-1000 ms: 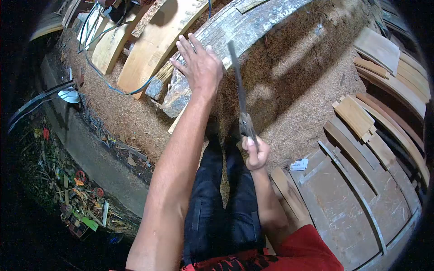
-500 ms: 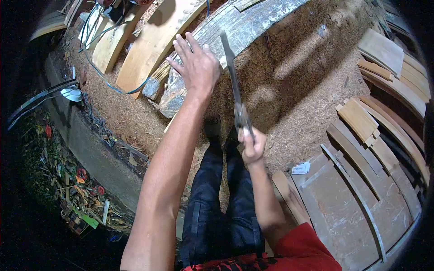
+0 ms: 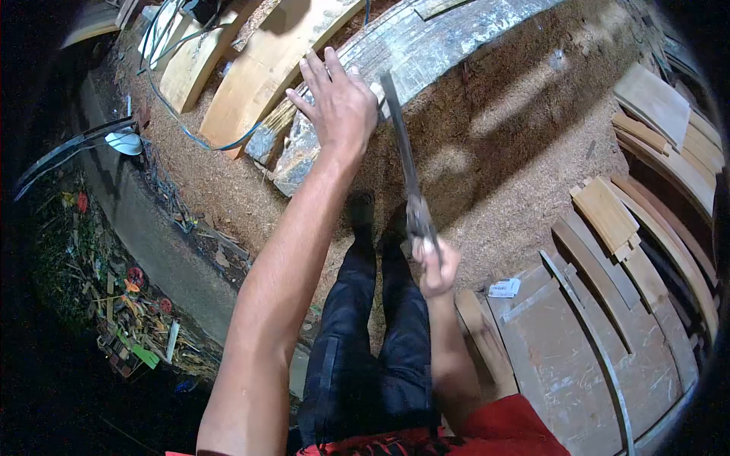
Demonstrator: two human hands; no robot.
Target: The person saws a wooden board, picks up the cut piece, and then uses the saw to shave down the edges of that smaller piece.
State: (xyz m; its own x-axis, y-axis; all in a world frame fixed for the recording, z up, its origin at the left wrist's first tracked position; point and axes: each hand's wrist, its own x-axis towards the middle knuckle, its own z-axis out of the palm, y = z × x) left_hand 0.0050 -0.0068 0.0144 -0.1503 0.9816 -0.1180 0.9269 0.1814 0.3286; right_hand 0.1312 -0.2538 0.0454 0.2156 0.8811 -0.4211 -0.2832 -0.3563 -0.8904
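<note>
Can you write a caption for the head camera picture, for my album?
Right hand gripping a long, dark tool, left hand at a weathered wooden beam.

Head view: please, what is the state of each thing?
Left hand: open, fingers spread.
Right hand: closed.
Long dark tool: gripped, slightly blurred.
Weathered timber: lying, surface worn.
Blue cable: loose, bent.
Notched wooden piece: lying on other boards.
White card: lying flat.

From here I see a plain red shirt [image 3: 509,425], near-black trousers [image 3: 346,327], grey-white mottling on the weathered timber [image 3: 426,57], brown sawdust [image 3: 525,144], honey-coloured planks [image 3: 258,76], a blue cable [image 3: 199,143] and a white helmet-like object [image 3: 125,142].
</note>
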